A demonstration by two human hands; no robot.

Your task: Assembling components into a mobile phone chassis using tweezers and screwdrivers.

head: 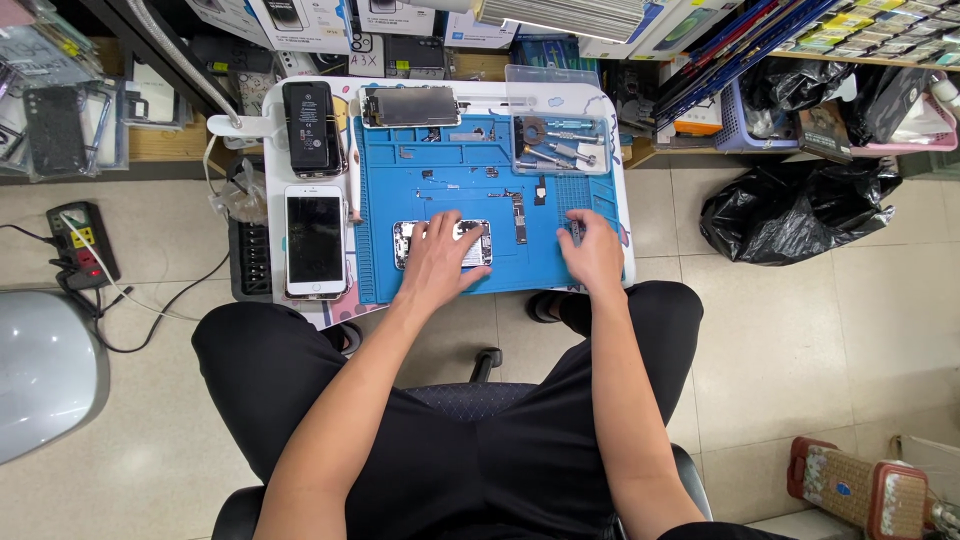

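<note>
- The left hand (440, 262) lies flat over the opened phone chassis (443, 244), fingers spread across it and palm down, pressing rather than gripping. In my judgement it pins the chassis against the blue repair mat (450, 170) so it cannot slide.
- The chassis sits near the front edge of the mat, close to the body, within easy reach of both hands.
- The right hand (592, 252) rests at the right part of the mat, fingers curled loosely downward. A small dark tool or part (576, 229) shows at the fingertips, but I cannot tell whether the fingers actually pinch it.
- A narrow logic board (519, 217) lies just right of the chassis, apart from it, set aside on the mat.
- The detached screen assembly (410, 106) lies face down at the back of the mat, out of the working zone.
- A clear tray of tools (560, 145) stands at the back right, near the right hand's side.
- A white smartphone (315, 240) and a black phone (309, 124) lie left of the mat, parked off it.
- Hard to make out: the tiny screws and brackets scattered on the mat, too small to name. The left palm hides most of the chassis interior.
- The shelves at the top are cut off by the frame.
</note>
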